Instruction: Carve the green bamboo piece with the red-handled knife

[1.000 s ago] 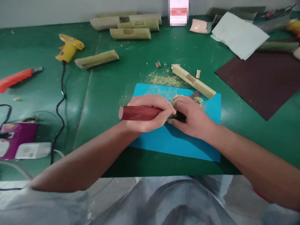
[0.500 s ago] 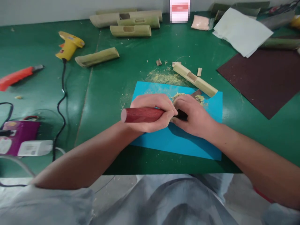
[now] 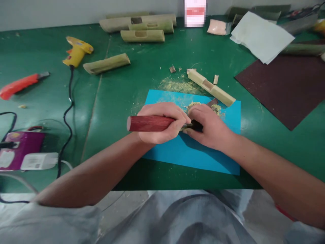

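My left hand [image 3: 162,118] is closed around the thick red wooden handle [image 3: 149,123] of a tool, whose working end is hidden by my fingers. Close by on the right, my right hand [image 3: 212,127] is closed, pinching something dark that my fingers mostly cover; I cannot make out its kind. Both hands are over a blue sheet [image 3: 215,161]. Yellowish shavings [image 3: 195,103] and a flat dark brown strip [image 3: 212,102] lie just beyond my right hand. A bamboo piece with a rectangular notch [image 3: 220,94] rests across the sheet's far edge.
Several bamboo pieces [image 3: 142,36] line the back of the green table [image 3: 122,98]. On the left are a yellow glue gun [image 3: 77,51], an orange-red cutter [image 3: 21,84], and a purple box [image 3: 31,145] with cables. White paper [image 3: 261,37] partly covers a dark brown sheet [image 3: 284,91] at right.
My left hand and the red handle have shifted slightly left, widening the gap to my right hand. More of the dark thing shows between them. My right hand has hardly moved.
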Available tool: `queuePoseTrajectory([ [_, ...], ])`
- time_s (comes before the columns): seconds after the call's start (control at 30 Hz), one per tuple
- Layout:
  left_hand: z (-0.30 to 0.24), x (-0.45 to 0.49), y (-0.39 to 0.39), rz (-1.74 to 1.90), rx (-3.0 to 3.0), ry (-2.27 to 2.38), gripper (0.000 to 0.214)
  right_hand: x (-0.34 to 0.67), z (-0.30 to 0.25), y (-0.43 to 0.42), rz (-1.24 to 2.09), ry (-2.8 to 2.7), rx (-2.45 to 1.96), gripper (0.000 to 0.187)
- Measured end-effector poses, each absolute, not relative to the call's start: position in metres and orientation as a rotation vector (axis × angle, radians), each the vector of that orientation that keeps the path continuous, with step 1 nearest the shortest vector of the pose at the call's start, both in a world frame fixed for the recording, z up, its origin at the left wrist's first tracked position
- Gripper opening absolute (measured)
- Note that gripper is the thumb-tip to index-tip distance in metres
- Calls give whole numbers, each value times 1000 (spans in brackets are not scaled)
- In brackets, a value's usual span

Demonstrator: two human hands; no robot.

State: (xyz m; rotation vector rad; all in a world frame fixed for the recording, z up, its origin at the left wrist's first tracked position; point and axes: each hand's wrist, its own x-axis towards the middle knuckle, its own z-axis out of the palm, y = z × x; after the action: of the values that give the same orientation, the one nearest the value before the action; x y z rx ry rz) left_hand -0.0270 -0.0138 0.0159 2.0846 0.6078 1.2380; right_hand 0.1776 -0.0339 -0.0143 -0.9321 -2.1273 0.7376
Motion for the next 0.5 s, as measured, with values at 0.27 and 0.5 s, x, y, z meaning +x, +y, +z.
queuePoseTrajectory([
  [0.27,24,-23,-15,1136,2090,653,9,178,-10,-34,782,-2127,-934,19],
  [0.5,22,-19,-14,1271,2063,566,13,178,-11,-36,794,-2113,-951,16],
])
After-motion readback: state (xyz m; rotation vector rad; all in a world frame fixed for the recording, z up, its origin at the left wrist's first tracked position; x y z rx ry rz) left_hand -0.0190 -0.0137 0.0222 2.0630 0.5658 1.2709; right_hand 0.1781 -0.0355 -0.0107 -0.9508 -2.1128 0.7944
